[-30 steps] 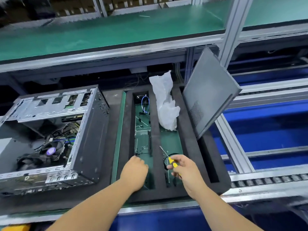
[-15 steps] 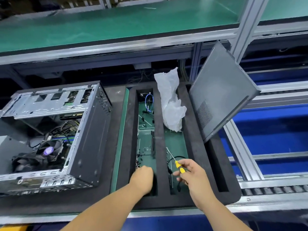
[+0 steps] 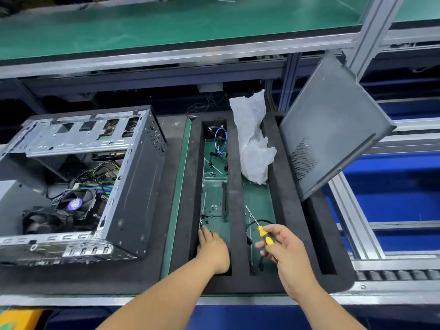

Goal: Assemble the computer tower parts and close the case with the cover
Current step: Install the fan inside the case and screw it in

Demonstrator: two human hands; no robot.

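The open computer tower lies on its side at the left, fan and cables showing inside. Its dark grey side cover leans upright at the right of the black foam tray. My left hand reaches down into the tray's left slot, fingers among small screws near a metal drive bracket; what its fingertips hold is hidden. My right hand grips a yellow-handled screwdriver over the middle slot, shaft pointing away and left.
A crumpled clear plastic bag stands in the middle slot's far end. A blue cable and black wires lie in the left slot. A green shelf runs above. Blue conveyor rails lie to the right.
My left hand has slid a little deeper into the left slot. My right hand has lifted the screwdriver slightly toward me. The head camera has tilted downward.
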